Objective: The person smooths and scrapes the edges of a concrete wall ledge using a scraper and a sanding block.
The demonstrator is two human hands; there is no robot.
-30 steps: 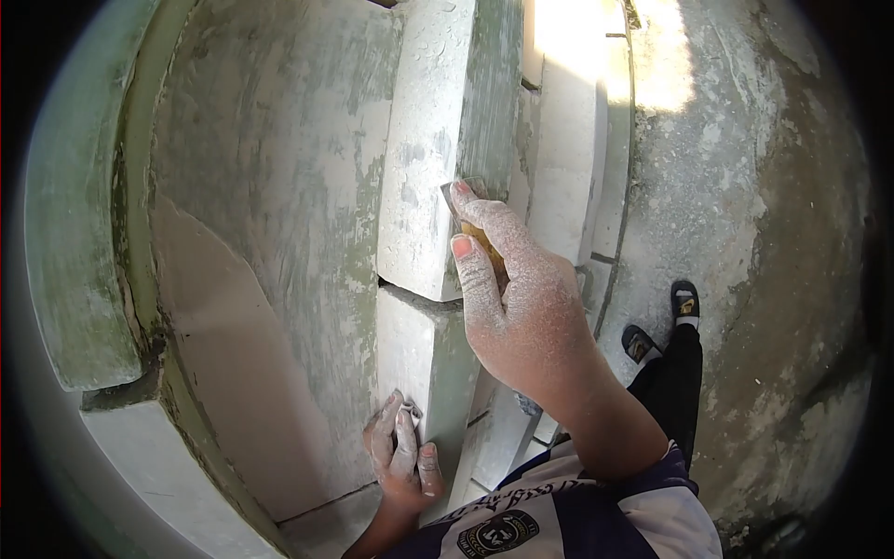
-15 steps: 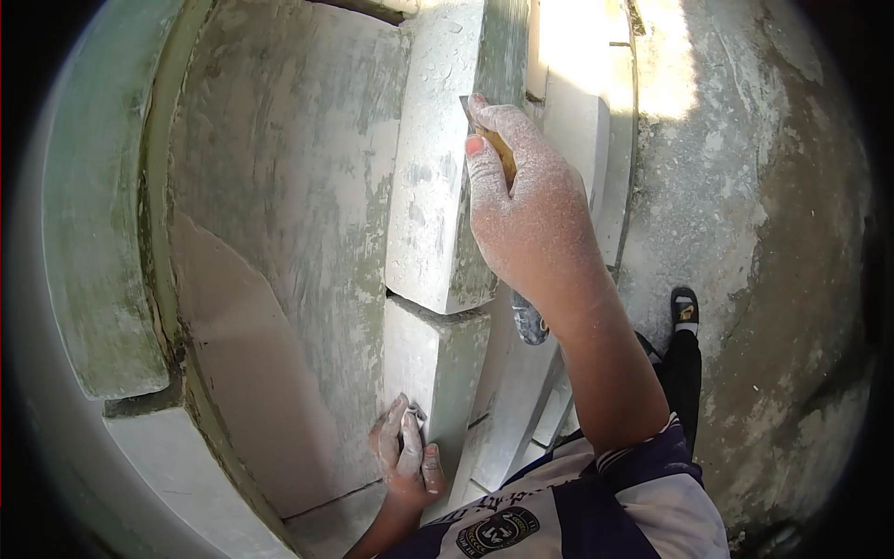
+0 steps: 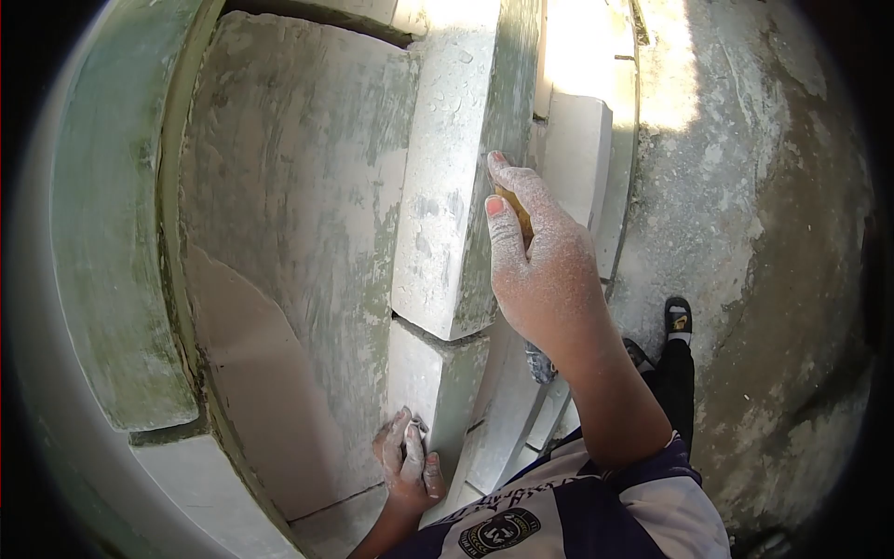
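Note:
White powder coats my right hand (image 3: 540,233), which grips a yellowish-brown handled tool (image 3: 515,212) beside the greenish side face of a long pale block (image 3: 442,177). The tool's far end is hidden. Lower down, my left hand (image 3: 408,461) is closed around a small greyish item that I cannot make out, at the edge of a shorter block (image 3: 414,368). A dark gap separates the two blocks. Left of them lies a broad panel (image 3: 298,168) with green-grey smears and a smooth pinkish patch.
A greenish slab (image 3: 121,261) curves along the far left, with a paler slab (image 3: 209,494) below it. More pale blocks (image 3: 573,154) stand right of the long block. A sandaled foot (image 3: 679,319) rests on the dusty concrete floor (image 3: 726,242). Sunlight falls at the top.
My right hand with the tool has moved down along the long block's side and appears slightly further right. The blocks and panel have shifted a little in view. My left hand keeps its hold.

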